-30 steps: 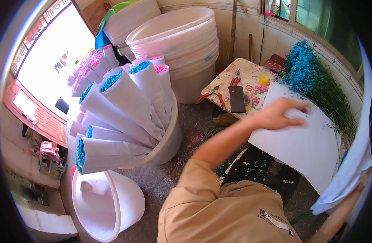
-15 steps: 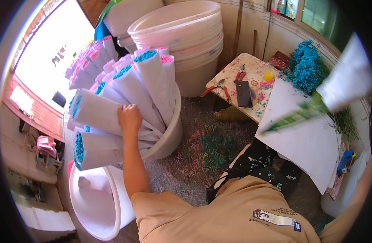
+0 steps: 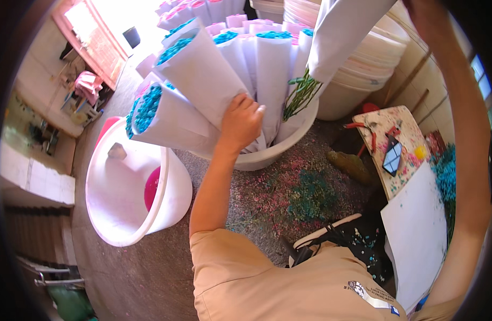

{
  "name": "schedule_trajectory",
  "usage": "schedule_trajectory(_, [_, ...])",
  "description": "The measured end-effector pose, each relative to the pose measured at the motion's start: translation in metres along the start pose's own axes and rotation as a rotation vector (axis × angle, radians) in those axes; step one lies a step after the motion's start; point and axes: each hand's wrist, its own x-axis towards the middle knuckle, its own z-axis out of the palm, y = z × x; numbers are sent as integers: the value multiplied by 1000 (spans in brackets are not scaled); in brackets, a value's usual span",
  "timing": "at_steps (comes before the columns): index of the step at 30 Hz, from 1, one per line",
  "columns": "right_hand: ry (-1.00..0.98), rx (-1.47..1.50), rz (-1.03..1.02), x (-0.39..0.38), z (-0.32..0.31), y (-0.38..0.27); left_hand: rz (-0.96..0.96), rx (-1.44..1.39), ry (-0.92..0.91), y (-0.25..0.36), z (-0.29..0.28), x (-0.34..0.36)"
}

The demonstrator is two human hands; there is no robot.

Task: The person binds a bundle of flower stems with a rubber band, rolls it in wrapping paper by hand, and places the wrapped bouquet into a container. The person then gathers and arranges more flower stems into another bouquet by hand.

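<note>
My left hand point(image 3: 243, 119) grips a white paper-wrapped bundle point(image 3: 200, 67) of blue flowers standing in a large tub point(image 3: 278, 160). Other wrapped bundles point(image 3: 272, 64) with blue and pink tops crowd around it. At the top right, my right hand point(image 3: 420, 10), partly cropped, holds up another white wrapped bundle point(image 3: 339, 29). Its green stems point(image 3: 304, 96) stick out below the paper, over the tub's right part. Whether they touch the tub's contents is unclear.
Stacked white tubs point(image 3: 377, 61) stand behind. A speckled board point(image 3: 377, 115) holds red pruners point(image 3: 369, 136) and a phone point(image 3: 392, 158). White paper sheets point(image 3: 409, 224) and blue flowers point(image 3: 446, 176) lie at right. A low white tub point(image 3: 112, 198) stands left, near an open doorway point(image 3: 128, 21).
The view has swung left. My left hand moved from over the paper sheets onto a bundle in the tub. My right hand raised the wrapped bundle from the right side to above the tub.
</note>
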Motion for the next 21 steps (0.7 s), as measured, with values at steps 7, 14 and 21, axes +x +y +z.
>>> schedule_trajectory(7, [-381,-387,698,-32,12,23,-28,-17,-9,1,-6,-4])
schedule_trajectory(14, [-485,-348,661,-117,-103,11,-47,-233,-60,23,19,10])
schedule_trajectory(21, [-575,-517,1013,-351,-251,-70,54,-723,-316,172,82,33])
